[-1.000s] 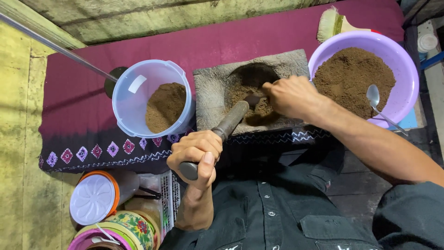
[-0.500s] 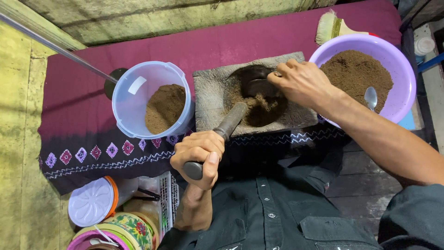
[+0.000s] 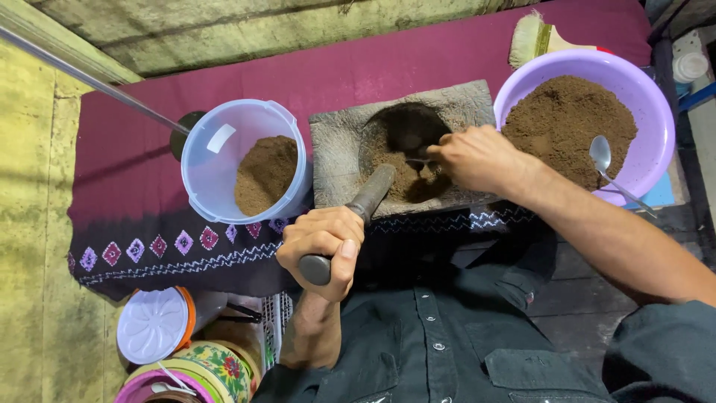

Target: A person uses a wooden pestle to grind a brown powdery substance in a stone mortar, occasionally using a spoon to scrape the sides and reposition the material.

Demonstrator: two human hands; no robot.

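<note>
- Head view, stone mortar [image 3: 335, 149]: a rough grey block set on the maroon cloth [image 3: 418, 63], between two vessels; its dark hollow is seen partly filled with brown powder [image 3: 406, 179].
- Head view, pestle [image 3: 356, 215]: a dark cylindrical tool, tilted, with its far end resting in the hollow and its near end held low, towards the body.
- Head view, left hand [image 3: 324, 242]: fingers are closed firmly round the near end of the pestle, thumb laid over the top.
- Head view, right hand [image 3: 481, 158]: placed over the hollow, fingertips drawn together at the powder just beside the pestle tip; whether a pinch or a small tool is held cannot be told.
- Head view, clear plastic tub [image 3: 216, 160]: left of the mortar, touching or just beside it; judged about one-third filled with brown powder.
- Head view, purple bowl [image 3: 514, 89]: right of the mortar, heaped with brown powder, a metal spoon [image 3: 605, 166] lying in it.
- Progress, as a judgement: one portion is in the mortar, some sits in the tub, and the larger stock remains in the bowl.
- Periphery: a brush [image 3: 537, 39] beyond the bowl; lidded containers [image 3: 156, 325] on the floor at lower left.
</note>
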